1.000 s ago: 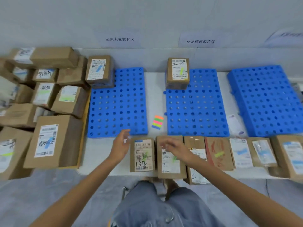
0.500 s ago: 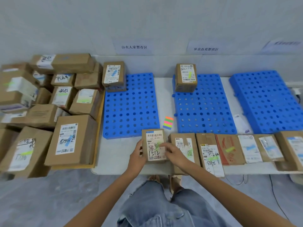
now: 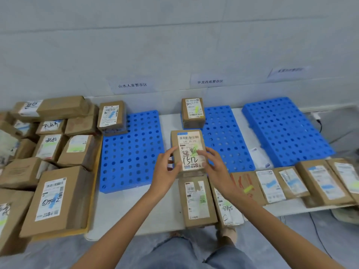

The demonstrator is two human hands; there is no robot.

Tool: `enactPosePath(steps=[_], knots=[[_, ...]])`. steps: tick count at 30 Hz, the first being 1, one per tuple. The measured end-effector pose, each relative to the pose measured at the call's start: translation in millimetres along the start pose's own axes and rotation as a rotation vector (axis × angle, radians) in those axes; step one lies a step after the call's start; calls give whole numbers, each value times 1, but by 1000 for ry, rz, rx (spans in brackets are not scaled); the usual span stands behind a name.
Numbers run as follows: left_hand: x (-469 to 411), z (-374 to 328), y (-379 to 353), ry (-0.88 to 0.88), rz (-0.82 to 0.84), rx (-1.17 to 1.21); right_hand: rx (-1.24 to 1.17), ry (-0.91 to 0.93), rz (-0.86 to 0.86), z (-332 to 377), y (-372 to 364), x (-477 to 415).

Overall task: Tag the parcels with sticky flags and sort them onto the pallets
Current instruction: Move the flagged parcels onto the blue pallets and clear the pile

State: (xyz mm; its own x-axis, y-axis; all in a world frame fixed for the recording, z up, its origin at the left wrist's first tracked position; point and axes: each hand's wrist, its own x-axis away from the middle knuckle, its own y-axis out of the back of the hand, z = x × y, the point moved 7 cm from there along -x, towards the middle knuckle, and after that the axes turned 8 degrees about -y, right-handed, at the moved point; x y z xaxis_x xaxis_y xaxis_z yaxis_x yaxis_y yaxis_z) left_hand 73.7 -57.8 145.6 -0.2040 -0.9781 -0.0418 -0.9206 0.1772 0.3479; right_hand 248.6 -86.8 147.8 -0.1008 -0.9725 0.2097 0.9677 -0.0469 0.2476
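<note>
Right now both hands hold one small brown parcel marked 1512 [image 3: 189, 150] up off the white table [image 3: 124, 210], just left of the middle pallet [image 3: 225, 136] and over the bare strip on that side of it. The left hand [image 3: 165, 171] grips the parcel's left edge and lower corner with its fingers curled round the box. The right hand [image 3: 215, 166] pinches the right edge, thumb laid on the label. A green sticky flag [image 3: 195, 147] sits on that label. On the middle pallet's far left corner stands a second tagged parcel [image 3: 193, 112], with a greenish flag on its label too. Left of the middle pallet lies the left pallet [image 3: 132, 152], which carries a parcel with a blue flag [image 3: 111, 117] at its far left corner. Right of the middle pallet lies the right pallet [image 3: 285, 129]. On the near side of the middle pallet a row of parcels [image 3: 270, 185] runs along the table's front edge, several showing green or blue flags. Far to the left of the middle pallet, past the left one, sits a pile of cardboard parcels [image 3: 54, 199]. Behind the middle pallet a paper sign [image 3: 210, 81] hangs on the wall.
</note>
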Motion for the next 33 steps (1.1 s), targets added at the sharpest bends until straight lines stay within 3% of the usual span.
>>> enactPosePath(steps=[8, 15, 24, 29, 33], knots=[[-109, -96, -171, -131, 144, -7, 61, 81, -139, -6, 212, -57], [-188, -124, -321, -10, 207, 13, 144, -37, -86, -54, 359, -138], [-261, -69, -420, 212, 169, -41, 284, -194, 23, -122, 408, -241], [-288, -47, -453, 149, 262, -232, 414, -176, 183, -171, 401, -281], [-315, -32, -456, 149, 254, -372, 461, -118, 191, -172, 405, -316]])
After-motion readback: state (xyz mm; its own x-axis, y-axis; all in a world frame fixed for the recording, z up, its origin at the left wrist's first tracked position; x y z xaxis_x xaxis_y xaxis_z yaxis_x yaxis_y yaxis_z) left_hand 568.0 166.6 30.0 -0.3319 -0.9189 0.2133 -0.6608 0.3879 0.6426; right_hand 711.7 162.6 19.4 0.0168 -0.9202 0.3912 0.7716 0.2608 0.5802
